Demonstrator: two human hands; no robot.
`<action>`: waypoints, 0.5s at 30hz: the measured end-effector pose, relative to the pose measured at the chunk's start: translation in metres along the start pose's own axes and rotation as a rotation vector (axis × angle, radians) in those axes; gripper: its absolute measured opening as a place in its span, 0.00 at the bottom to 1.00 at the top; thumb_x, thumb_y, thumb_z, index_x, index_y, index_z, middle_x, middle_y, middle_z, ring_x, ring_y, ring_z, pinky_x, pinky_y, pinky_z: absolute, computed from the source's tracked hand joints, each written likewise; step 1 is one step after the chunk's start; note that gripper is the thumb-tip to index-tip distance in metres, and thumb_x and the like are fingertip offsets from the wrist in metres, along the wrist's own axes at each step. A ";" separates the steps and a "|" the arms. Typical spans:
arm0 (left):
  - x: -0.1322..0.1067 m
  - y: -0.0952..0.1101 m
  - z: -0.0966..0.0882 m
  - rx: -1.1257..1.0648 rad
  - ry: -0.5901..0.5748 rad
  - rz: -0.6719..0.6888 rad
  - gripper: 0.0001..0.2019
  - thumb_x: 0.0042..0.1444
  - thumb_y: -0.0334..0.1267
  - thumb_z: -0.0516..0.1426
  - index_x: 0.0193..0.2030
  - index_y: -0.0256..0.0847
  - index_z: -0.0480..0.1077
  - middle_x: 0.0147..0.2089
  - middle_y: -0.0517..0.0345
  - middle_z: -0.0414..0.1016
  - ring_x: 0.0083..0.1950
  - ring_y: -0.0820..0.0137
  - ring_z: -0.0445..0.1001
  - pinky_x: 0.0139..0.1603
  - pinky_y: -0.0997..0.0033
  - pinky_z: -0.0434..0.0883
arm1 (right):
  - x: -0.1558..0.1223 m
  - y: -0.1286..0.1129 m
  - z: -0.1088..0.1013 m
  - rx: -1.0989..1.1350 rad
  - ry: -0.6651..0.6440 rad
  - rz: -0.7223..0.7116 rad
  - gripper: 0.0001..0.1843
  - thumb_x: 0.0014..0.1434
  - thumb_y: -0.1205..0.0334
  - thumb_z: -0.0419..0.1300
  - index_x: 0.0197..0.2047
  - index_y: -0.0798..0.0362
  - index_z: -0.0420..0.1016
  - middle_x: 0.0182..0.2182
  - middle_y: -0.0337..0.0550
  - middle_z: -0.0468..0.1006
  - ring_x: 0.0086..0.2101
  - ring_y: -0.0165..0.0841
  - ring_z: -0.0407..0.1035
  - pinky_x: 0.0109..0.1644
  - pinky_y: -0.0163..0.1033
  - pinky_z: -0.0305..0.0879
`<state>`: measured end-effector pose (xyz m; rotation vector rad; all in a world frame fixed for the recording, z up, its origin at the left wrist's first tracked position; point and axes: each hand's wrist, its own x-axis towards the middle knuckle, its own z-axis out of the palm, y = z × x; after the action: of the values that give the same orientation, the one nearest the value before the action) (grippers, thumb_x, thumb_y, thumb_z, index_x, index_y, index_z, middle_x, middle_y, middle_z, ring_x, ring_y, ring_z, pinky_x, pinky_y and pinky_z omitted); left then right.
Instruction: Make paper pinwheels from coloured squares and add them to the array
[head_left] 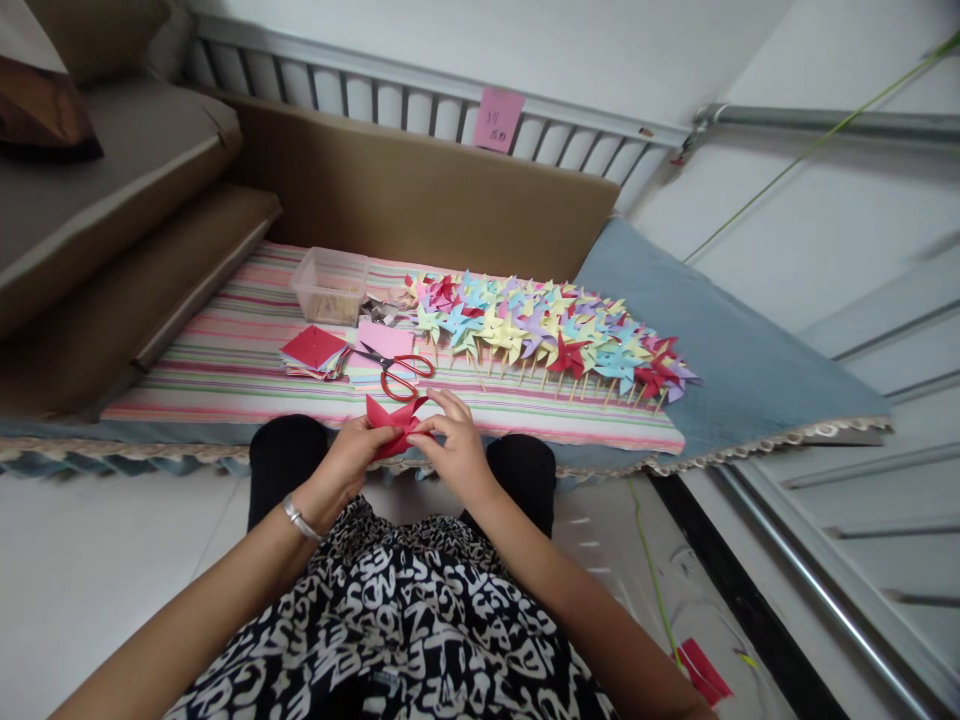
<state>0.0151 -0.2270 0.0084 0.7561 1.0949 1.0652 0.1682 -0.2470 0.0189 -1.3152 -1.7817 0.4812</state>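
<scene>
A red paper pinwheel, partly folded, is held over the front edge of the striped cloth. My left hand pinches it from the left, thumb on top. On the other side my right hand has its thumb and fingers closed at the paper's right part, where a corner lifts up. Just beyond lie scissors with red handles, their blades apart, resting on a stack of pink and pale paper squares. To the left is another pile topped with a red square.
Many finished paper pinwheels on sticks cover the right of the striped cloth. A clear plastic box of thin sticks stands behind the paper piles. A brown cardboard panel leans before a white radiator, and a pink note hangs there.
</scene>
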 end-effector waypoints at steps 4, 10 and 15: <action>0.000 -0.003 -0.001 -0.005 -0.025 -0.006 0.10 0.35 0.32 0.65 0.29 0.33 0.77 0.27 0.51 0.79 0.25 0.71 0.72 0.30 0.73 0.67 | -0.002 0.002 0.001 -0.039 -0.029 -0.031 0.03 0.55 0.67 0.62 0.32 0.53 0.78 0.56 0.52 0.69 0.61 0.42 0.53 0.63 0.53 0.52; 0.000 -0.007 0.000 0.008 -0.073 0.009 0.07 0.36 0.30 0.63 0.27 0.34 0.77 0.25 0.54 0.78 0.24 0.72 0.71 0.29 0.74 0.66 | -0.002 0.001 0.002 -0.071 -0.003 -0.021 0.03 0.50 0.65 0.66 0.28 0.51 0.75 0.57 0.48 0.68 0.61 0.44 0.53 0.62 0.55 0.52; 0.000 -0.005 -0.002 -0.007 -0.049 0.008 0.08 0.35 0.31 0.64 0.27 0.33 0.77 0.25 0.53 0.77 0.23 0.72 0.70 0.28 0.74 0.65 | -0.001 -0.003 0.000 -0.060 -0.011 -0.009 0.03 0.49 0.64 0.67 0.28 0.51 0.75 0.57 0.49 0.68 0.61 0.44 0.53 0.62 0.56 0.52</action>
<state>0.0148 -0.2286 0.0035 0.7779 1.0471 1.0521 0.1664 -0.2494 0.0206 -1.3471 -1.8230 0.4342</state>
